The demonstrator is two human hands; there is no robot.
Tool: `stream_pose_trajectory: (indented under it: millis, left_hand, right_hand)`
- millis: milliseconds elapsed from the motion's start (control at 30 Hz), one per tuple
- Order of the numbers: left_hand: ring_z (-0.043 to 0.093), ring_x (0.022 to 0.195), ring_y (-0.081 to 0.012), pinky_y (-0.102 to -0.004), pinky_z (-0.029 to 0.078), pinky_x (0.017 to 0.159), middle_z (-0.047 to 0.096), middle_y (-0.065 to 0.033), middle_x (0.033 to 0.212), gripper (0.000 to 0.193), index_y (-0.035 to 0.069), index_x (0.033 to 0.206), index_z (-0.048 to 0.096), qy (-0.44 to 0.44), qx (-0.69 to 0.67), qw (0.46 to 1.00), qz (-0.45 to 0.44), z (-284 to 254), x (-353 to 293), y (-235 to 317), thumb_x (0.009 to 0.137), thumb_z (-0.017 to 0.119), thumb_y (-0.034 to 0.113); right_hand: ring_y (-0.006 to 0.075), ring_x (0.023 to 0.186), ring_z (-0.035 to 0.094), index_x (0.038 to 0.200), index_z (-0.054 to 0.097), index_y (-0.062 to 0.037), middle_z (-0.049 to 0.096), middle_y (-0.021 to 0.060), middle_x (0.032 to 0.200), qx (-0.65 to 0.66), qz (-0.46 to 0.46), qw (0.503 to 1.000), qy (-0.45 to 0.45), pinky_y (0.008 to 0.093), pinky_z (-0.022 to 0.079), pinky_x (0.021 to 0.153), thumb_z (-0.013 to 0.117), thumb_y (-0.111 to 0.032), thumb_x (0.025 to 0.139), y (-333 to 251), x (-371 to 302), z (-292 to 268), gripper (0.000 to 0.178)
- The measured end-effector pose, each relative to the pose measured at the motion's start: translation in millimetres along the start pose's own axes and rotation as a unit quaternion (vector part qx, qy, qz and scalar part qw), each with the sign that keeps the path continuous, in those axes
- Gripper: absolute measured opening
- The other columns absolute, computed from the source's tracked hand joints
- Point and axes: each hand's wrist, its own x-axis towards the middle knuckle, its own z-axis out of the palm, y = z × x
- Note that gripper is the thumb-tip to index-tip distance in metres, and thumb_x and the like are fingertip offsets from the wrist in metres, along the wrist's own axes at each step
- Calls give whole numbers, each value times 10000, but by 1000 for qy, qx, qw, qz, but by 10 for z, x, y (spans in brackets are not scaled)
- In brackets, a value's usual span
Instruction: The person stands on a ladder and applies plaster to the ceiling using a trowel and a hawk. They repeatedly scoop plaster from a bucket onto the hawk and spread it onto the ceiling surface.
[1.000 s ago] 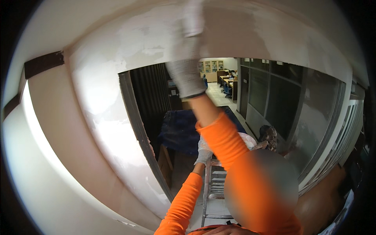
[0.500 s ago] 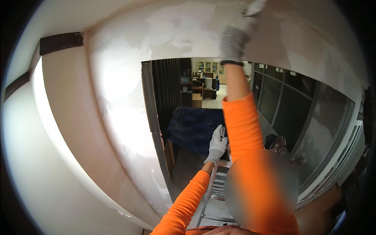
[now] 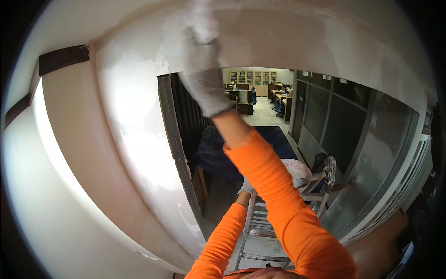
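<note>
My right hand (image 3: 202, 69), in a grey knitted glove, is raised in front of the patched wall (image 3: 274, 39) above the opening. Motion smears its fingers; they seem closed around a pale thing (image 3: 203, 23) whose kind I cannot make out. Low in the middle, my left hand (image 3: 245, 187), gloved too, is at the top of a paint-spattered stepladder (image 3: 260, 223). My right sleeve hides its fingers. A rounded, whitish, stained object (image 3: 297, 171) sits at the ladder's top, beside my right forearm.
Beyond the opening, a dark blue sheet (image 3: 218, 160) covers something bulky. Farther back lies an office with desks and shelves (image 3: 253, 78). A dark frame (image 3: 179, 149) edges the opening's left side. Glazed partitions (image 3: 344, 125) run along the right. A pale wall (image 3: 69, 186) curves at left.
My right hand has swept left along the wall above the opening. My left hand has dropped lower and is now mostly behind my right sleeve. The view has shifted slightly, showing more of the office.
</note>
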Motion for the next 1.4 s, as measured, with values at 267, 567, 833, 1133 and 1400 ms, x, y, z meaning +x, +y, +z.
stream_pose_trajectory:
  millis: [267, 567, 833, 1133, 1400]
  left_hand:
    - [502, 1406, -297, -363, 403, 1159, 494, -159, 1526, 694, 86, 1567, 371, 6, 41, 999, -27, -89, 32, 231, 910, 581, 3]
    - [494, 1400, -342, -401, 434, 1138, 455, -157, 1554, 712, 113, 1562, 370, -2, 12, 999, -47, -140, 54, 173, 906, 638, 39]
    - [509, 1389, -324, -386, 416, 1147, 471, -158, 1547, 683, 92, 1561, 368, -2, -43, 999, -25, -55, 66, -7, 927, 620, 67]
    - [505, 1391, -291, -367, 405, 1151, 478, -150, 1544, 685, 79, 1568, 358, -10, -59, 998, -28, -113, 3, 45, 932, 609, 42]
    - [502, 1392, -261, -350, 394, 1155, 484, -143, 1542, 688, 68, 1575, 350, -11, -85, 995, -41, -129, -33, -27, 935, 599, 21]
  right_hand:
    - [331, 1070, 703, 1366, 612, -35, 691, 202, 1234, 11, 187, 976, 108, 401, 583, 963, 652, 20, 908, 626, -383, -1667, 463]
    - [287, 1068, 690, 1234, 634, 35, 685, 211, 1153, -43, 297, 943, 147, 364, 573, 872, 550, -209, 1050, 903, 679, -1516, 316]
    - [394, 1092, 639, 1315, 546, 105, 668, 276, 1188, -181, 133, 956, 190, 467, 482, 932, 526, -320, 1065, 771, 826, -592, 493]
    - [517, 1363, 455, 1546, 256, 97, 423, 339, 1513, 39, 205, 968, 137, 511, 394, 1158, 623, -151, 951, -231, 502, 1132, 741]
    - [389, 1245, 590, 1391, 510, 66, 596, 269, 1342, 312, 194, 914, -172, 444, 478, 1052, 551, -170, 1008, -518, -149, 328, 452]
